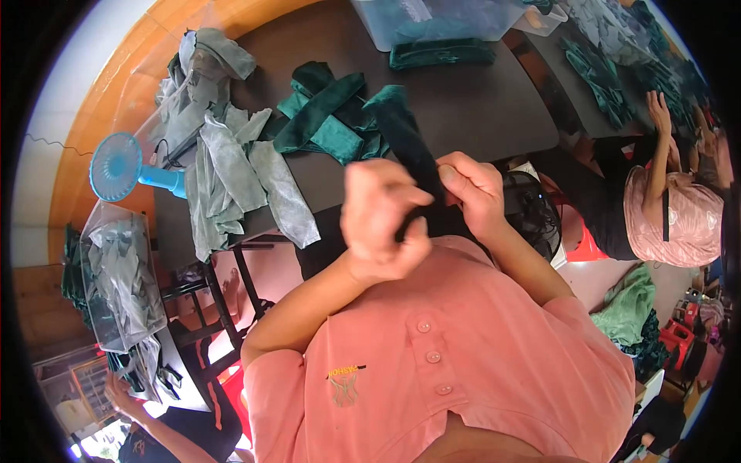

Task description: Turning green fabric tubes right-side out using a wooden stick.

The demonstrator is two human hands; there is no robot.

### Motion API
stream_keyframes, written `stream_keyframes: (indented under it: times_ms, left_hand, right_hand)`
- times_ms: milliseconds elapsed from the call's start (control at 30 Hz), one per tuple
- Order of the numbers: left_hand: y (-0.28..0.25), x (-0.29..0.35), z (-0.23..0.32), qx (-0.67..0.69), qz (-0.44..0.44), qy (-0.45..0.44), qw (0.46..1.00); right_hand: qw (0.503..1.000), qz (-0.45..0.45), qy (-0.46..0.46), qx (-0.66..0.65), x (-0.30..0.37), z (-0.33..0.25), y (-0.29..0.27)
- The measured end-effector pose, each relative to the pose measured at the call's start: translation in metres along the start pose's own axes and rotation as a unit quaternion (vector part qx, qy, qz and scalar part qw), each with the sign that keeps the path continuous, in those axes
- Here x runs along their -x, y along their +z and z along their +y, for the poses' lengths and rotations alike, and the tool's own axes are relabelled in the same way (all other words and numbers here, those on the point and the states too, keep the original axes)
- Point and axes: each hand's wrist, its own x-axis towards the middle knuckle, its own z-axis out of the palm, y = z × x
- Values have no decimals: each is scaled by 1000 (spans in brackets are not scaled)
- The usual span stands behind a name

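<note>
A worker in a coral button-front shirt point(517, 347) handles a dark green velvet strip point(409, 131) at a dark counter point(494, 100), the strip's near end in front of the chest and its far end reaching out over the countertop. The right hand point(474, 191) pinches the strip between thumb and curled fingers; the left hand point(378, 220), blurred, is bent just beside it, and whether its fingers have closed on the fabric cannot be told. Near the strip's far end, a pile of green velvet pieces point(332, 139) lies crossed and overlapping on the counter. To its left, grey velvet strips point(231, 170) spread to the counter's edge, some hanging over it, with a light blue fan point(116, 166) beside them. At the far side, a folded green bundle point(441, 53) lies just in front of a clear plastic bin point(455, 19). At right, a co-worker in a patterned pink top point(671, 220) raises a hand near more green fabric point(598, 85)
</note>
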Motion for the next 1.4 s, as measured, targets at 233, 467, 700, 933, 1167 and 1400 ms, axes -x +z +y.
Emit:
stream_keyframes:
  times_ms: [233,467,700,933,1167,1400]
  left_hand:
    - [-37,-45,-10,249,86,-340,903]
    - [-29,-39,-24,330,92,-341,875]
    - [-23,-34,-37,400,137,-274,864]
    - [-20,-28,-33,370,101,-276,881]
    - [-31,-29,-23,200,44,-313,927]
    - [-53,-41,-1,252,15,-372,893]
  right_hand:
    - [997,-49,-59,5,3,8,2]
    - [993,-38,-90,64,10,7,7]
    - [996,-60,-53,23,21,2,-2]
    - [993,-90,48,-56,17,6,0]
    - [995,-92,-3,-49,23,14,0]
    - [994,-64,-75,41,21,13,3]
